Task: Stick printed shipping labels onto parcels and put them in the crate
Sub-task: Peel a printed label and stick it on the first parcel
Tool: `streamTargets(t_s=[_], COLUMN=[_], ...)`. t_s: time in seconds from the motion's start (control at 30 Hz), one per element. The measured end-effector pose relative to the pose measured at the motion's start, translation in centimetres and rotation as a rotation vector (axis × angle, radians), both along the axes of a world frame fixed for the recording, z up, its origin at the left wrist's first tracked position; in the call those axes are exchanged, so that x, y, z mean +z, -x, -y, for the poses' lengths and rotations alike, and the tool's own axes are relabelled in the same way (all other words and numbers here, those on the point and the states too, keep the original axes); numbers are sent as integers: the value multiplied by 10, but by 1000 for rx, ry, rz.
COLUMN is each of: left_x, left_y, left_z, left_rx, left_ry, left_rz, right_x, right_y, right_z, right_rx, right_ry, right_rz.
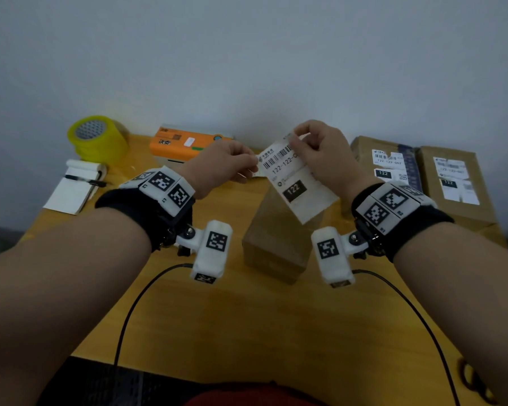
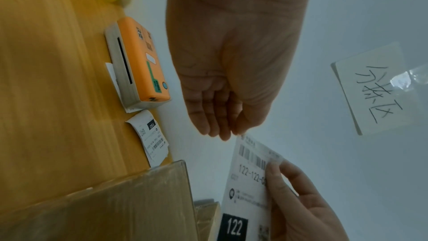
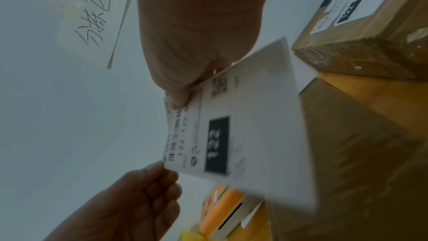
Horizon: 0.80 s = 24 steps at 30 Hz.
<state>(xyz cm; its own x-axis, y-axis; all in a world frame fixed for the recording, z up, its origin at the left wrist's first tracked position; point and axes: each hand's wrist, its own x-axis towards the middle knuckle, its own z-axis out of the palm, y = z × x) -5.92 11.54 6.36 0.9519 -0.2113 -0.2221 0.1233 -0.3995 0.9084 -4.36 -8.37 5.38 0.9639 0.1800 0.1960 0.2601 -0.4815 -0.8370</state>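
A white shipping label (image 1: 294, 183) marked 122 hangs in the air above a plain brown parcel (image 1: 276, 247) at the middle of the table. My left hand (image 1: 254, 164) pinches the label's upper left corner. My right hand (image 1: 298, 139) pinches its top edge, the thumb over the barcode. In the left wrist view my left fingertips (image 2: 231, 131) meet the corner of the label (image 2: 250, 180). In the right wrist view my right hand (image 3: 183, 98) holds the label (image 3: 243, 135), with the parcel (image 3: 359, 162) below it. No crate is in view.
Two labelled brown parcels (image 1: 387, 165) (image 1: 455, 186) stand at the back right. An orange label printer (image 1: 185, 143) sits at the back, with a loose printed label (image 2: 152, 136) beside it. A yellow tape roll (image 1: 99, 139) and a notepad (image 1: 74, 189) lie at the left.
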Motion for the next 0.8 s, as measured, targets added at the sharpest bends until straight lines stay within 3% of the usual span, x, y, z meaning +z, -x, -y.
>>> streamTargets(t_s=[0.3,0.47,0.63,0.7,0.8], left_x=[-5,-5,0,-2,-6], left_y=[-5,-5,-5,-8,-8], left_z=[-7,-5,9,12,8], left_rx=[134,207,134,185,99], left_ry=[20,-52,-172,-188,-128], left_rz=[97,226,367,308,9], right_x=[-8,-11,-15,-13,-9], right_y=[4,5,5,4,5], right_z=[-2,-8,-15,-17,-17], right_rx=[54,1,-66,-108,-185], right_ry=[-159,-110,-152,-277,-406], right_rz=[22,55,-11,-82,-124])
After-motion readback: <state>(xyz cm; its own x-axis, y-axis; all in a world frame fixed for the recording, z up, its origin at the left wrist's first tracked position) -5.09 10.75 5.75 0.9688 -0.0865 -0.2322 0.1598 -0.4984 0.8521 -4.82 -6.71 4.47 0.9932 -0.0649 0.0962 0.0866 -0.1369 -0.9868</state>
